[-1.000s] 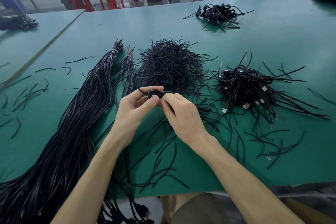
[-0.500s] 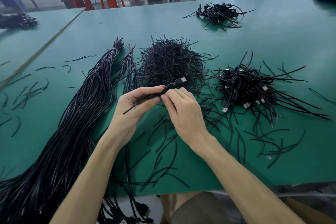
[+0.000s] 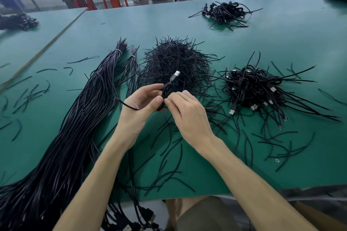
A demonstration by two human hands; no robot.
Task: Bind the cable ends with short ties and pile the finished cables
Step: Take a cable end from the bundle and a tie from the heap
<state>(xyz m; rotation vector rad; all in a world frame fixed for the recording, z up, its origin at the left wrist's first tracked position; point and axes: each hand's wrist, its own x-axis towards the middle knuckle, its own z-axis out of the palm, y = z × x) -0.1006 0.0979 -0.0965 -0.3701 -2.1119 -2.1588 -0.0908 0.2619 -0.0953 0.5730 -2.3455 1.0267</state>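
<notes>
Moved: since half a second ago you've tipped the cable (image 3: 167,89) up, so its plug (image 3: 176,74) now points away over the tie heap (image 3: 176,58). A loose tail now sticks out to the left of your hands.
View: head camera, the only one.
Left hand: your left hand (image 3: 140,107) is curled round the coiled cable, with the thumb pressed on its near side.
Right hand: your right hand (image 3: 187,114) pinches the coil with its fingertips. I can't tell whether a tie is between them.
Cable: held in the air just in front of the tie heap, clear of the table (image 3: 281,43).
Done: a done pile (image 3: 251,88) of coiled cables lies right of the tie heap, and a second pile (image 3: 225,12) lies well beyond it.
Left: I judge you're early in the job. The long bundle (image 3: 78,122) left of the tie heap is thick and runs off the near edge. This coil's binding looks unfinished, and it still has to go on the done pile.
Edges: the near table edge is well in front of the tie heap, under your forearms. A seam to a neighbouring table runs far to the left.
Room: stray ties (image 3: 169,155) litter the cloth in front of the tie heap. The way across to the done pile is open at the height you're holding the cable.
</notes>
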